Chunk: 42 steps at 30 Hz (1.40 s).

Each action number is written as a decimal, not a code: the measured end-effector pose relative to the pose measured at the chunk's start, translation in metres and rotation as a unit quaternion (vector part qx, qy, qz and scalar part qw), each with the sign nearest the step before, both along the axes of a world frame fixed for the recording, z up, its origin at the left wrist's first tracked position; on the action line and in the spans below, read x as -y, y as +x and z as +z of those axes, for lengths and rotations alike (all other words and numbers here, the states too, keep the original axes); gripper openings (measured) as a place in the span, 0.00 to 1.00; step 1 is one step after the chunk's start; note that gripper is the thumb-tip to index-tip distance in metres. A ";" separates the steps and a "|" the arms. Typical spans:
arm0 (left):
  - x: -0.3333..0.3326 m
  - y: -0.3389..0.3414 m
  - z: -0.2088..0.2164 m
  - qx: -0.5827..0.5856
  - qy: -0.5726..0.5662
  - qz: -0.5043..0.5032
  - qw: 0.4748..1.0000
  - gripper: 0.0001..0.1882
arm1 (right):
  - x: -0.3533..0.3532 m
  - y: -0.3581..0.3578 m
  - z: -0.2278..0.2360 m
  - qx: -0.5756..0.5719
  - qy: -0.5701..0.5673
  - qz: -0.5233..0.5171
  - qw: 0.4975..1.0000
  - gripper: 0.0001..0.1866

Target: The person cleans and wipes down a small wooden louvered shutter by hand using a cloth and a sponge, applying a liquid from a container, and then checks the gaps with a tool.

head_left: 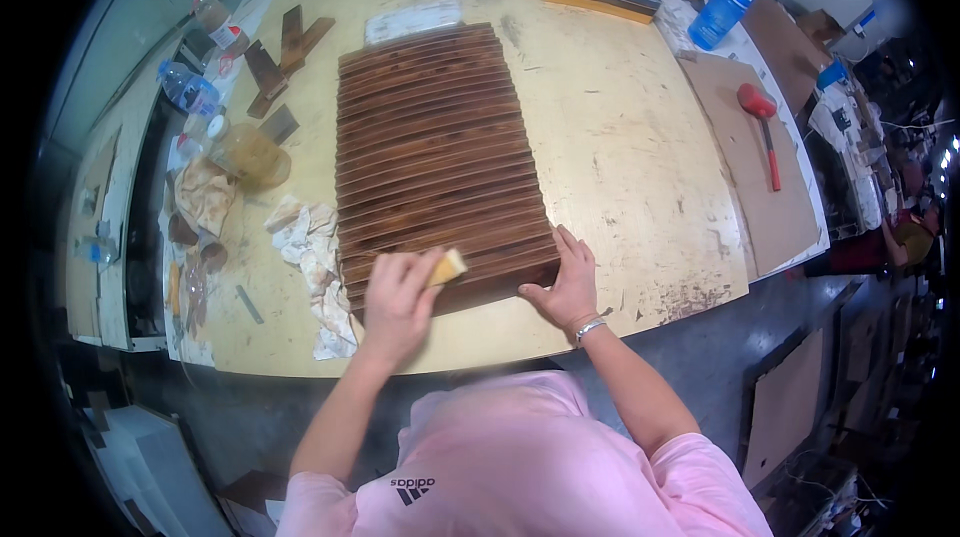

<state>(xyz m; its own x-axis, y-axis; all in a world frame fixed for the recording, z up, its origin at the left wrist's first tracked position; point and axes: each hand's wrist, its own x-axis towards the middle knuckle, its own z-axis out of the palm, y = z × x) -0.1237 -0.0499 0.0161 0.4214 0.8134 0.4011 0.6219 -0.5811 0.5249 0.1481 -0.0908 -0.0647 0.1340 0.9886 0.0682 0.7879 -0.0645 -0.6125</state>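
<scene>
A dark brown slatted wooden panel [440, 157], its ridges running side to side, lies on the worktable in front of me. My left hand [398, 302] is closed round a small yellow block [447, 267] with a pale end, and rests over the panel's near left part. The block touches the ridges there; its underside is hidden. At the near right corner my right hand [566, 282] grips the panel, thumb against the front edge and fingers along the right side. Crumpled stained cloth [310, 252] lies beside the panel's left edge.
Left on the table [640, 157] stand a jar of amber liquid [250, 155], plastic bottles [188, 87] and dark wood pieces [266, 72]. A red mallet [760, 112] lies on cardboard at right, near a blue bottle [720, 13]. Another person [905, 247] is at far right.
</scene>
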 end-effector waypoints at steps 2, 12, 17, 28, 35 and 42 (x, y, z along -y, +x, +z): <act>-0.002 0.037 -0.002 0.009 0.001 -0.016 1.000 0.26 | 0.000 0.002 0.001 -0.006 0.001 0.004 1.000 0.59; -0.012 0.082 -0.009 -0.078 0.039 -0.055 0.995 0.26 | 0.000 0.007 0.005 -0.026 0.009 0.024 0.999 0.57; 0.002 -0.005 0.003 -0.140 0.026 0.073 0.987 0.21 | 0.000 0.011 -0.001 -0.033 0.015 0.022 0.999 0.59; 0.008 0.026 -0.003 -0.139 0.027 0.047 0.989 0.24 | 0.000 0.007 0.006 -0.025 -0.002 0.018 1.000 0.59; 0.025 -0.093 0.003 -0.174 0.052 0.219 0.959 0.22 | 0.000 0.004 0.008 -0.019 -0.007 0.016 1.000 0.56; 0.020 -0.012 -0.004 -0.082 0.055 0.124 0.987 0.21 | -0.001 -0.001 0.005 -0.012 0.003 0.014 1.000 0.57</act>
